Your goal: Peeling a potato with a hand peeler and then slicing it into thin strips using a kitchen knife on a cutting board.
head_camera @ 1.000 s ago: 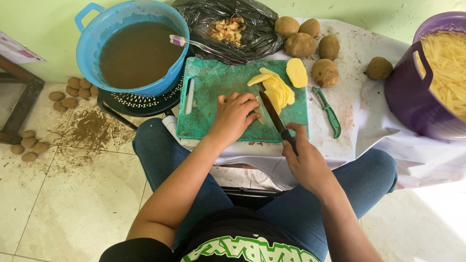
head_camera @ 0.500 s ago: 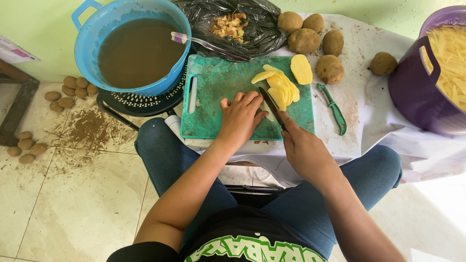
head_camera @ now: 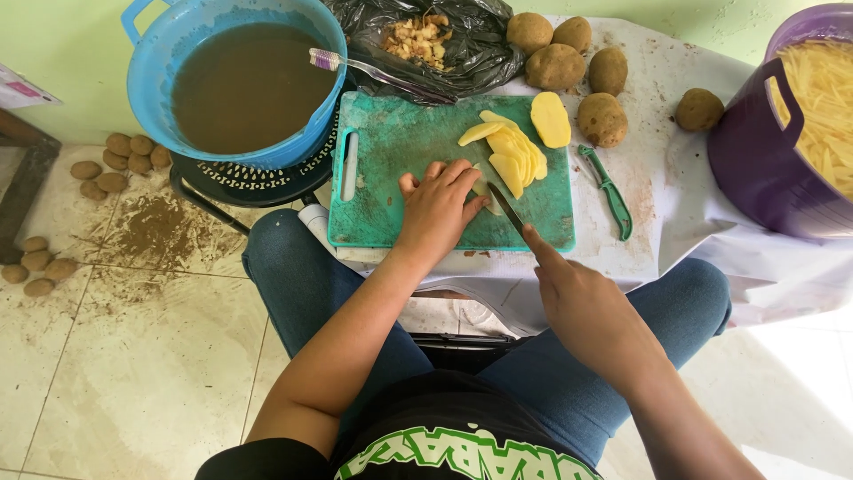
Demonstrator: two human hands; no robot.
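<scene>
We note potato piece (head_camera: 481, 186) on green cutting board (head_camera: 400, 178), mid-board, mostly hidden under left hand (head_camera: 435, 209); left fingers pressed together, curled over piece, pinning it down. Knife (head_camera: 505, 210) lies just right of those fingertips, blade running near-right to far-left, tip at piece. Right hand (head_camera: 582, 302) closed around handle, forefinger extended along spine. Left hand nearer piece. Fanned slices (head_camera: 515, 156) sit just far-right; green peeler (head_camera: 609, 191) off board, right.

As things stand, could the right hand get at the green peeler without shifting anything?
Probably yes: the green peeler lies bare on the white cloth just right of the cutting board, but the right hand holds a knife.
</scene>
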